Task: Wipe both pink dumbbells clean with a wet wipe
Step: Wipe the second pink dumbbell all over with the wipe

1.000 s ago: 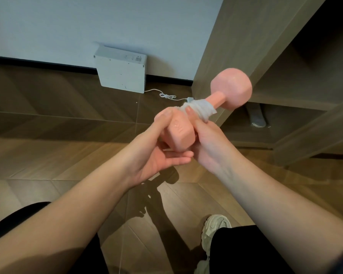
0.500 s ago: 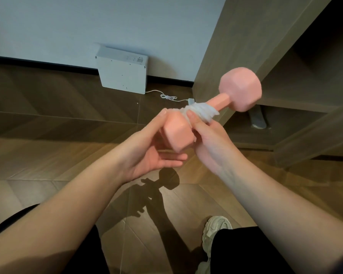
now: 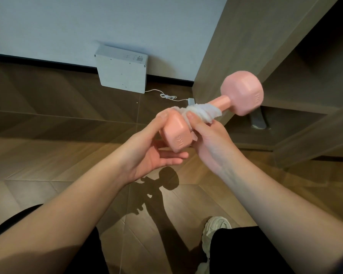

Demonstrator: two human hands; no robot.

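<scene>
One pink dumbbell is held in the air, its far head up and to the right, its near head between my hands. A white wet wipe is wrapped round the handle. My right hand grips the handle through the wipe. My left hand cradles the near head, thumb on top and fingers stretched underneath. No second dumbbell is in view.
A white flat box leans on the wall, with a white cable trailing right. A wooden cabinet with an open shelf stands at the right. Below are the wooden floor, my dark trousers and a pale sneaker.
The dumbbell's far head has swung to the right and slightly down. The wipe sits a little further along the handle. Both hands keep their hold.
</scene>
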